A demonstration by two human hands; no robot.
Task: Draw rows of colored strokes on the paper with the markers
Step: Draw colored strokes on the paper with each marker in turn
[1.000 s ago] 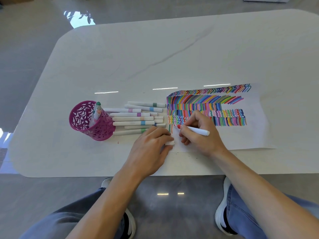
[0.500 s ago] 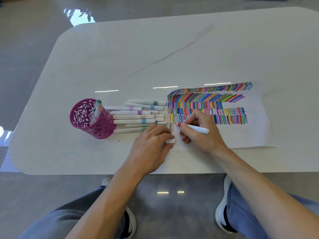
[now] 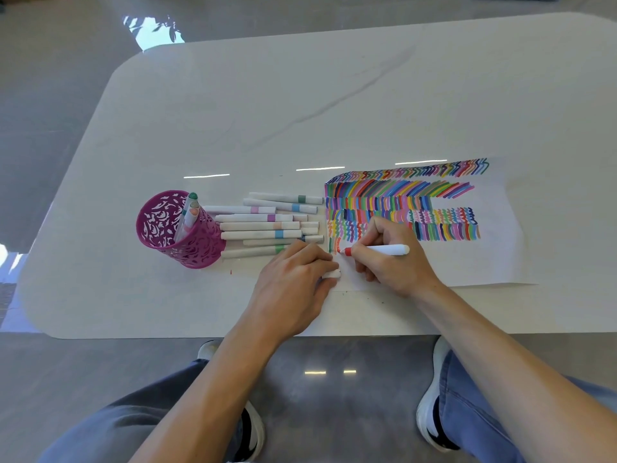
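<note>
My right hand [image 3: 397, 259] has its fingers pinching the red-tipped white marker [image 3: 377, 250], tip at the white paper sheet's [image 3: 467, 262] left edge; my left hand [image 3: 293, 279] curls around its white cap [image 3: 331, 274]. If that pinning hand lifts, I'd expect the paper to slide and smear the stroke.

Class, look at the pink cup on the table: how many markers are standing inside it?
3 show: in the pink cup, a green-capped marker stands farthest back, a grey-green one just in front, and a peach one nearest. More may be hidden below the rim.
</note>
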